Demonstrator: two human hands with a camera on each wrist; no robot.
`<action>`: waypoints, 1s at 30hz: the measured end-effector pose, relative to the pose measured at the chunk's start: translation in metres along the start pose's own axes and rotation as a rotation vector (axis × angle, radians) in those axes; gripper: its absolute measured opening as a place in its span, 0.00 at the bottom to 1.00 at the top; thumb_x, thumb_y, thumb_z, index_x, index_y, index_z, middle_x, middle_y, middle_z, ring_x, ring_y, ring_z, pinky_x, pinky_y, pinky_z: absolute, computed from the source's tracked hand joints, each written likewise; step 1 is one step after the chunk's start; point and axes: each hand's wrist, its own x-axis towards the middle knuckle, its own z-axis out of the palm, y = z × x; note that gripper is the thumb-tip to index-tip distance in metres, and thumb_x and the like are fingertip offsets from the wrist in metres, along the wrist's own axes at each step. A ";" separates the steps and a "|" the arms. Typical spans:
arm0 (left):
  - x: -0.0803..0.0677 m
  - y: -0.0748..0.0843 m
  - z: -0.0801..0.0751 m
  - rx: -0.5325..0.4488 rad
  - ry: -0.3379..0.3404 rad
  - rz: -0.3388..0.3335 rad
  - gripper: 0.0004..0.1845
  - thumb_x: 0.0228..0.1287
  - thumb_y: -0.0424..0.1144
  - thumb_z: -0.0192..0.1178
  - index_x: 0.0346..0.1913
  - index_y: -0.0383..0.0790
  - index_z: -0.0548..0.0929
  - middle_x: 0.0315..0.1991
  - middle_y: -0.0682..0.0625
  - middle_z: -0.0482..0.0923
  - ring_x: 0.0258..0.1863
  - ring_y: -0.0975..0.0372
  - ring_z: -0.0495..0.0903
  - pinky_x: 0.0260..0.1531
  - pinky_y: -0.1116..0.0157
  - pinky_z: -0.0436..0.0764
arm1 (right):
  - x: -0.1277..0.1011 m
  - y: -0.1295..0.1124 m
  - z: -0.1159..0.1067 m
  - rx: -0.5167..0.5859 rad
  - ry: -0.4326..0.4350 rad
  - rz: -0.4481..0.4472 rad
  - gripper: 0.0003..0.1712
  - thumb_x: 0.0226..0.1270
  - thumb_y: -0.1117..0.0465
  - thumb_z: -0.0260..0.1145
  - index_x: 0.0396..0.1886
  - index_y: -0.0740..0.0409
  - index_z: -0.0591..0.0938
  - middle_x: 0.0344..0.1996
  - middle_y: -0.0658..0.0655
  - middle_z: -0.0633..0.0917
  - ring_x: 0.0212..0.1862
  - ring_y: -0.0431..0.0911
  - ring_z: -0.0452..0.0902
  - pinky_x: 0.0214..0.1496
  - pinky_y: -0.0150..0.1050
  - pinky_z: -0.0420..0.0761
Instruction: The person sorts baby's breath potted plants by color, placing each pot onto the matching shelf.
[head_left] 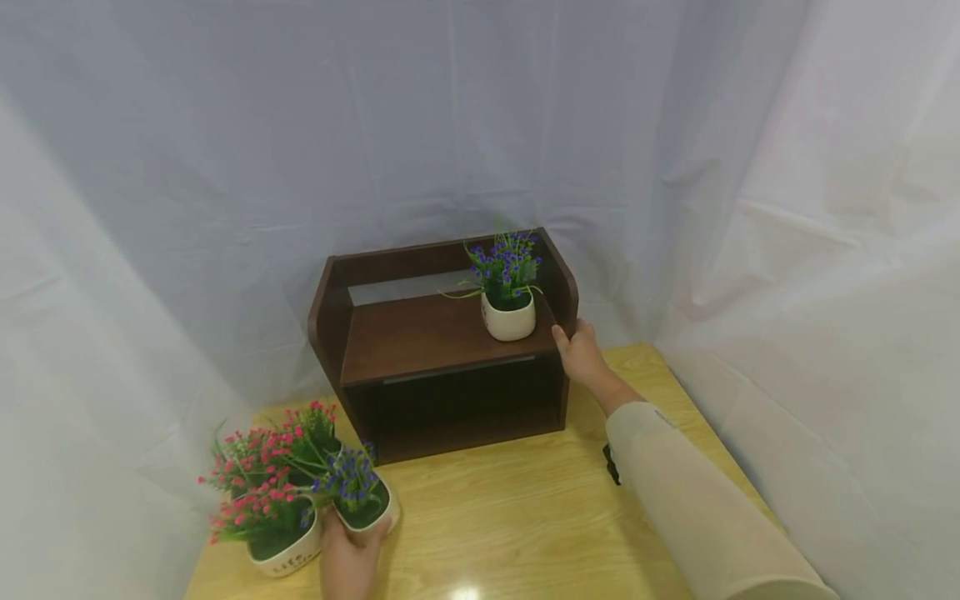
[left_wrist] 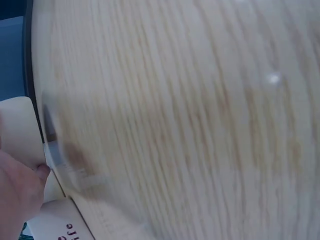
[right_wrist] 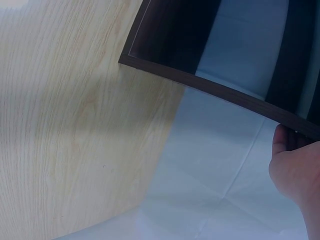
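At the lower left of the head view my left hand grips a white pot of blue flowers. In the left wrist view, thumb and fingers lie against that pot's white side. My right hand holds the right side panel of a dark brown two-tier shelf, thumb at its front edge. The right wrist view shows the fingers at this panel, partly hidden behind it. Another white pot of blue flowers stands on the shelf's upper board, near the right end.
Several pots of pink-red flowers crowd the table's left side; the front one is a white pot with lettering. The light wood table carries the shelf near its back edge. Pale sheeting hangs behind and on both sides.
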 end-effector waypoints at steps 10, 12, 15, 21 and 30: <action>-0.012 0.023 -0.018 0.034 -0.158 -0.097 0.58 0.60 0.55 0.80 0.82 0.29 0.60 0.68 0.22 0.77 0.64 0.29 0.81 0.68 0.32 0.77 | -0.001 -0.001 0.000 0.000 0.008 -0.005 0.35 0.92 0.50 0.46 0.78 0.78 0.62 0.70 0.80 0.66 0.74 0.71 0.67 0.82 0.64 0.69; -0.014 0.029 -0.022 0.036 -0.205 -0.132 0.62 0.60 0.59 0.80 0.84 0.28 0.57 0.73 0.22 0.72 0.66 0.29 0.80 0.71 0.33 0.76 | -0.001 -0.001 0.000 0.004 0.005 0.002 0.36 0.92 0.50 0.46 0.79 0.78 0.60 0.71 0.80 0.65 0.75 0.71 0.67 0.82 0.64 0.68; -0.015 0.038 -0.029 0.035 -0.245 -0.160 0.65 0.59 0.62 0.79 0.85 0.28 0.55 0.78 0.23 0.64 0.67 0.29 0.80 0.72 0.34 0.76 | -0.003 -0.002 -0.001 -0.001 -0.002 0.015 0.38 0.92 0.49 0.45 0.81 0.78 0.58 0.72 0.80 0.64 0.76 0.71 0.66 0.83 0.64 0.67; -0.017 0.049 -0.038 0.044 -0.250 -0.145 0.64 0.60 0.62 0.79 0.85 0.30 0.55 0.79 0.24 0.64 0.64 0.30 0.83 0.69 0.37 0.80 | -0.004 -0.002 -0.002 0.000 -0.008 0.027 0.40 0.92 0.48 0.45 0.82 0.78 0.55 0.74 0.80 0.63 0.78 0.72 0.64 0.84 0.64 0.66; -0.018 0.071 -0.049 0.006 -0.235 -0.121 0.62 0.61 0.60 0.79 0.86 0.31 0.56 0.80 0.25 0.64 0.66 0.31 0.81 0.65 0.40 0.84 | -0.001 -0.002 0.000 0.002 -0.004 0.032 0.39 0.92 0.48 0.45 0.82 0.77 0.56 0.74 0.80 0.63 0.78 0.71 0.65 0.84 0.64 0.67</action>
